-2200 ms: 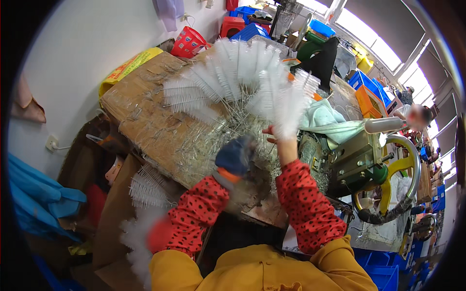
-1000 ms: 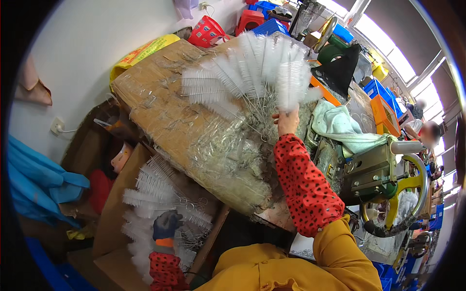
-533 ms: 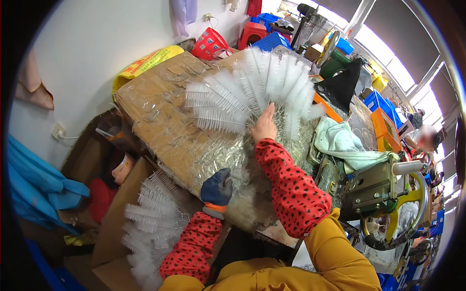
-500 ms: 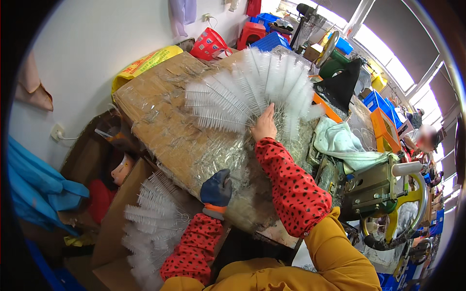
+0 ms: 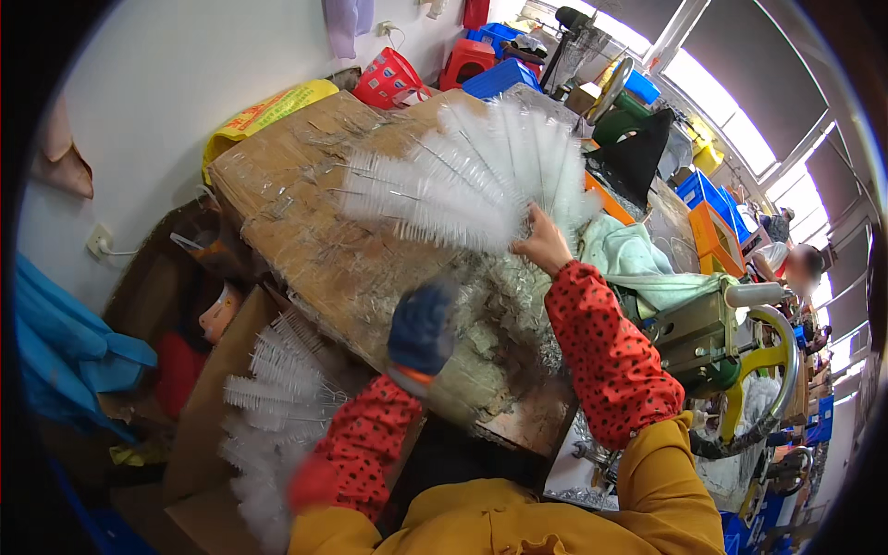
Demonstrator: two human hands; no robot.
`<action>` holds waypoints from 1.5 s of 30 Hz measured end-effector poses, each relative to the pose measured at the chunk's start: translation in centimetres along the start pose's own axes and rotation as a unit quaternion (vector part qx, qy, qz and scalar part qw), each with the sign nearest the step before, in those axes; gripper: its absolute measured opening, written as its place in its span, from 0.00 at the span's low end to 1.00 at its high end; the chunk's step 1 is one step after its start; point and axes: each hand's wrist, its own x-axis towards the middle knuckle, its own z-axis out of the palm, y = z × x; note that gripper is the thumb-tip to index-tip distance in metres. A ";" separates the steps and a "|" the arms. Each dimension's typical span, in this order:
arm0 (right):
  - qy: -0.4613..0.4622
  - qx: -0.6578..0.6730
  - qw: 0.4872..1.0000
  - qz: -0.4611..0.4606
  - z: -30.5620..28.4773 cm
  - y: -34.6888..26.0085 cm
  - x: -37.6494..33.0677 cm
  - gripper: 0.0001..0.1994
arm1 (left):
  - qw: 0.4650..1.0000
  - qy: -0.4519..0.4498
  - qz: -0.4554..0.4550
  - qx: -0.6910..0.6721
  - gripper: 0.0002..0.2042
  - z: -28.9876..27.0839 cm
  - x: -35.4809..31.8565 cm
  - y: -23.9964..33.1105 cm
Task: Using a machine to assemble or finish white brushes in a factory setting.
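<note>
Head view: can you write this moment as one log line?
left hand: gloved, blurred, over table | right hand: bare, at fanned white brushes | box, lower left: more brushes

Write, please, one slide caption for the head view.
Bare right-hand grip at a fan of white brushes on a cardboard-topped table; blue-gloved left-hand grip, blurred, nearer the body.

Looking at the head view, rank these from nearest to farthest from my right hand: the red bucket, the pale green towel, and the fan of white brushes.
From your right hand:
1. Fan of white brushes: right at the hand, spreading ahead and left.
2. Pale green towel: just to its right.
3. Red bucket: farthest, ahead and left, beyond the brushes.
</note>
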 end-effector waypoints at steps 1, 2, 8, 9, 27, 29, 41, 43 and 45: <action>-0.023 0.033 0.999 -0.001 -0.1 0.3 -1.1 0.32 | 0.998 -0.020 0.028 0.058 0.20 0.9 1.1 0.3; -0.034 0.081 0.996 0.017 0.3 0.4 -2.0 0.28 | 0.991 -0.077 0.032 0.101 0.20 1.7 2.2 0.2; -0.044 0.201 0.976 0.069 -0.7 1.5 -5.5 0.19 | 0.941 -0.079 -0.173 -0.280 0.22 5.9 4.6 -3.8; -0.041 0.178 0.980 0.082 -0.8 1.6 -5.6 0.18 | 0.969 -0.066 -0.138 -0.195 0.22 6.1 4.2 -4.3; 0.025 -0.001 0.997 -0.078 0.1 -1.9 0.1 0.28 | 0.991 0.020 -0.087 0.099 0.38 4.0 0.2 -4.5; -0.024 0.116 0.985 -0.128 -2.4 -2.2 0.6 0.20 | 0.993 -0.008 -0.072 0.089 0.39 3.2 1.2 -3.7; -0.128 0.488 0.853 0.136 -3.0 -3.4 -4.9 0.11 | 0.981 -0.190 -0.014 -0.041 0.23 6.6 7.6 1.0; -0.089 0.374 0.917 0.109 -2.7 -4.3 -5.1 0.09 | 0.978 -0.203 0.005 0.042 0.23 7.3 6.4 0.8; -0.076 0.435 0.891 0.109 -3.3 -5.4 -5.6 0.07 | 0.990 -0.134 -0.044 0.021 0.25 7.6 5.1 -0.5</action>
